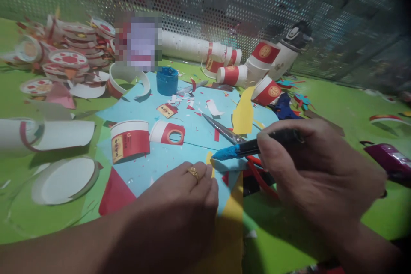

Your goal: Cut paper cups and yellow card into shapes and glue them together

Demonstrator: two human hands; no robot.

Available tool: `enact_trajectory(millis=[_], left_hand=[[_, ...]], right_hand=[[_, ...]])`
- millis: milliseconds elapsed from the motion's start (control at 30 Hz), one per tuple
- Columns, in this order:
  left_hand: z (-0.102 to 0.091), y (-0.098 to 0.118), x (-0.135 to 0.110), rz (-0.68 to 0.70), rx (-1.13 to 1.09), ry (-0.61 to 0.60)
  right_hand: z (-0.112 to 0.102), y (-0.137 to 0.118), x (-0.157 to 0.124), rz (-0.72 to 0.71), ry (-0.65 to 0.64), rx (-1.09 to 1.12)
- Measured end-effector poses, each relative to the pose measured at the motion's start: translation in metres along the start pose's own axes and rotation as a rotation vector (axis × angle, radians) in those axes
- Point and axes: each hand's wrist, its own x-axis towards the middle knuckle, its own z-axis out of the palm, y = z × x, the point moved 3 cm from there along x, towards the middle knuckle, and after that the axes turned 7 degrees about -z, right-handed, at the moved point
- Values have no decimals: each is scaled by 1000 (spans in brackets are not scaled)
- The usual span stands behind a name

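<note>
My right hand (317, 171) is closed round a black marker (279, 138) whose blue-smeared tip (224, 153) points left. That tip is at the edge of a small yellow paper piece (209, 159), touching or nearly so. My left hand (186, 197), with a gold ring on one finger, has its fingers curled together over the piece; only its upper end shows. Scissors (223, 127) with red handles lie partly behind the marker and my right hand. A yellow paper shape (243, 113) is just beyond them. Light blue paper (180, 160) lies beneath the work.
A blue paint jar (167, 81) stands at the back. Cut red-and-white paper cups (130, 141) lie to the left, near white discs (69, 180). Stacked paper crafts (69, 51) fill the back left. Whole cups (231, 75) and a white bottle (284, 55) are by the mesh (205, 4).
</note>
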Motion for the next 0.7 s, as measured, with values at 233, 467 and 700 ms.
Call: enact_trajectory(millis=[233, 467, 700], left_hand=[[-1, -2, -1, 20, 14, -26], [-2, -2, 0, 3, -32, -11], [-2, -4, 0, -56, -119, -54]], right_hand=[[3, 1, 1, 14, -39, 23], [4, 0, 0, 18, -64, 40], [4, 1, -1, 22, -68, 30]])
